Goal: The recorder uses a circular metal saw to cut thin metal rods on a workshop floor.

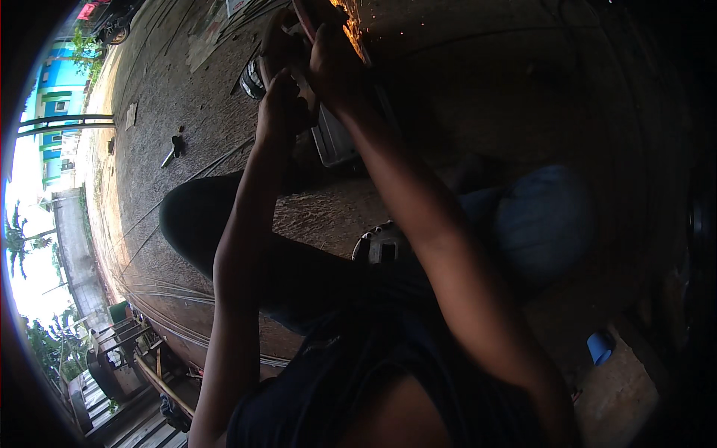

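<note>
Both my arms reach forward to a dark power tool that looks like a chop saw, at the top middle. It has a rounded body and a silver-and-black end piece. My left hand is closed round its near part. My right hand is closed on it just to the right, beside a reddish edge. Orange sparks spray off at its right side. A grey metal base lies below the hands. Shadow hides the exact grips and the place being cut.
My bent legs lie on either side of the near floor. Long thin rods run along the ground at the left. A small dark tool lies on the concrete. A blue cup-like object is at the lower right, and a metal frame stands lower left.
</note>
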### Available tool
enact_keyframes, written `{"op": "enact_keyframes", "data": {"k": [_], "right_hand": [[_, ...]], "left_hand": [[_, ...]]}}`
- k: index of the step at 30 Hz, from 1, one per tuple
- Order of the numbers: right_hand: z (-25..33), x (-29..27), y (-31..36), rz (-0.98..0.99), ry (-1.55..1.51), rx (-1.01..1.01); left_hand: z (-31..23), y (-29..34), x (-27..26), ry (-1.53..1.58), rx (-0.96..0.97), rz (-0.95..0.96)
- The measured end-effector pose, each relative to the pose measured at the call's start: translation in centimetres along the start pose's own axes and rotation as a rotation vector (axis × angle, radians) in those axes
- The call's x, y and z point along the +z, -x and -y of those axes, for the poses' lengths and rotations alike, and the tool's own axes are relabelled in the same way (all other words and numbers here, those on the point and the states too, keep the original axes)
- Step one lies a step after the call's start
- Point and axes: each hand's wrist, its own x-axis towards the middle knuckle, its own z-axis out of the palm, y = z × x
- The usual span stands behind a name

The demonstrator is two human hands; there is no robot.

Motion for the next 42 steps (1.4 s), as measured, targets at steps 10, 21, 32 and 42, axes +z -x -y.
{"op": "enact_keyframes", "data": {"k": [10,21,32,42], "right_hand": [[0.8,1.5,-0.2,-0.128,-0.035,-0.113],[1.6,1.6,0.1,-0.104,0.030,-0.109],[0.2,0.9,0.2,-0.104,0.052,-0.102],[-0.1,0.4,0.4,-0.051,0.040,-0.067]], "left_hand": [[-0.5,-0.1,-1.7,-0.013,0.037,-0.008],[-1.0,0.5,-2.2,-0.007,0.034,-0.041],[0.3,-0.6,-1.8,-0.039,-0.020,-0.063],[0.7,-0.6,-1.1,-0.023,-0.065,-0.062]]}}
